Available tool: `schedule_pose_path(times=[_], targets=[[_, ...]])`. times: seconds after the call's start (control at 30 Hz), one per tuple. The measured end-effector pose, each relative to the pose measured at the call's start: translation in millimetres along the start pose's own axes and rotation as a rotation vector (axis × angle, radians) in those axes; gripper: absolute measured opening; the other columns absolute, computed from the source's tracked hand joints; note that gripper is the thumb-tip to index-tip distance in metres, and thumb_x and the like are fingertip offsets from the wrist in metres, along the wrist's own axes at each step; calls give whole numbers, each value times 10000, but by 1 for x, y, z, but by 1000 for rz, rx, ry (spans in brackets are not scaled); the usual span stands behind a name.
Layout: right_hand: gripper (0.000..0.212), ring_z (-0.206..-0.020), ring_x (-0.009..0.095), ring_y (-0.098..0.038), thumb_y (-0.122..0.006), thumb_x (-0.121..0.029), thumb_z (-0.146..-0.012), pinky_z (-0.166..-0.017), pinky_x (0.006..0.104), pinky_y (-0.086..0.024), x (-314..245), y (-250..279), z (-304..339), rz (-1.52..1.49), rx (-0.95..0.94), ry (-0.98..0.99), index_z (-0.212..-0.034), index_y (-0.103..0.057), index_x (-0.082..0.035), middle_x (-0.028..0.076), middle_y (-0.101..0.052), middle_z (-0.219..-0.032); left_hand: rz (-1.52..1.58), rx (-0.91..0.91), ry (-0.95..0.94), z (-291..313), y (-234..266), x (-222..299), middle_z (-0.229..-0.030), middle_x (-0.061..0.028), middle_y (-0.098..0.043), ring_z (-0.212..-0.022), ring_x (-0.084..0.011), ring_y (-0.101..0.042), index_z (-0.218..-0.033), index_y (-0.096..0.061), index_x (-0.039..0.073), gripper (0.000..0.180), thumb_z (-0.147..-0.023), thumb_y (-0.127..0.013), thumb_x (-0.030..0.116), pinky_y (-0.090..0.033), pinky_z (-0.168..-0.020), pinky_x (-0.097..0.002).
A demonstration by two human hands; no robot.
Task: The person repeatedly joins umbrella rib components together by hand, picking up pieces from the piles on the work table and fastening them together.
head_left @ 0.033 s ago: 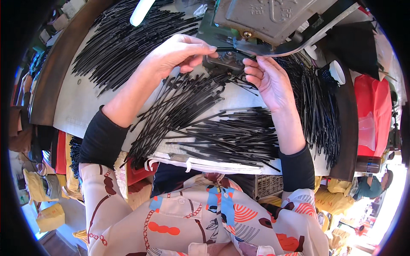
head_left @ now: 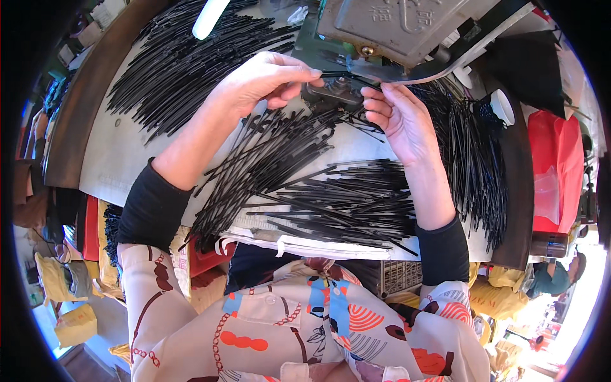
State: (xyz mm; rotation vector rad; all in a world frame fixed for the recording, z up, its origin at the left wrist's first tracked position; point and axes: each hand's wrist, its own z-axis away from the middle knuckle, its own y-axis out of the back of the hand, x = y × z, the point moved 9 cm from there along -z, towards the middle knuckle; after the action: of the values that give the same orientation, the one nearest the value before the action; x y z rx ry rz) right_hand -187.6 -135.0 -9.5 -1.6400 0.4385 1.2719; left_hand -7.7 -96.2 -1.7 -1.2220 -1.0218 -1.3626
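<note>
My left hand [head_left: 273,79] pinches one end of a thin black strip [head_left: 336,74] between thumb and fingertips. My right hand [head_left: 404,118] pinches a black length at the other side, its lower fingers curled. Between the hands the black line bends at the middle; whether it is one strip or two meeting cannot be made out. That middle part sits under the head of a grey metal machine [head_left: 407,28], just above a small metal plate [head_left: 334,94]. Below the hands lie loose black strips [head_left: 273,149], and another heap of strips [head_left: 350,197] spreads toward my body.
A large pile of black strips [head_left: 191,76] covers the far left of the pale tabletop [head_left: 108,159]. More strips [head_left: 474,172] hang along the right side. A white tube lamp [head_left: 211,18] reaches in from the top. White cloth [head_left: 318,248] lines the near edge; a red bag [head_left: 554,165] is at right.
</note>
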Motion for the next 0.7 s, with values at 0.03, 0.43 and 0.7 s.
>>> schedule_pose_path(times=[0.03, 0.43, 0.7], targets=[[171, -764, 213, -648, -492, -111, -900, -671, 288, -555, 0, -1, -1, 8, -8, -3, -999, -529, 23, 211, -621, -946, -16, 3, 13, 0, 1, 0, -460, 37, -397, -363, -25, -309, -885, -645, -19, 275, -812, -639, 246, -197, -353, -186], [208, -740, 219, -652, -477, -105, -898, -667, 304, -560, 0, 3, -4, -16, -19, -36, -1042, -527, 38, 212, -625, -942, -28, 0, -15, -2, 0, 0, -455, 64, -351, -351, -14, -268, -906, -641, -29, 263, -828, -622, 221, -182, -344, -185], [261, -804, 222, -641, -541, -132, -869, -719, 322, -543, -13, 12, 1, 80, 86, 87, -1069, -529, 36, 169, -622, -958, -68, -57, -95, 4, -7, 11, -443, 63, -350, -353, -9, -279, -896, -652, -26, 264, -828, -619, 227, -179, -340, -185]])
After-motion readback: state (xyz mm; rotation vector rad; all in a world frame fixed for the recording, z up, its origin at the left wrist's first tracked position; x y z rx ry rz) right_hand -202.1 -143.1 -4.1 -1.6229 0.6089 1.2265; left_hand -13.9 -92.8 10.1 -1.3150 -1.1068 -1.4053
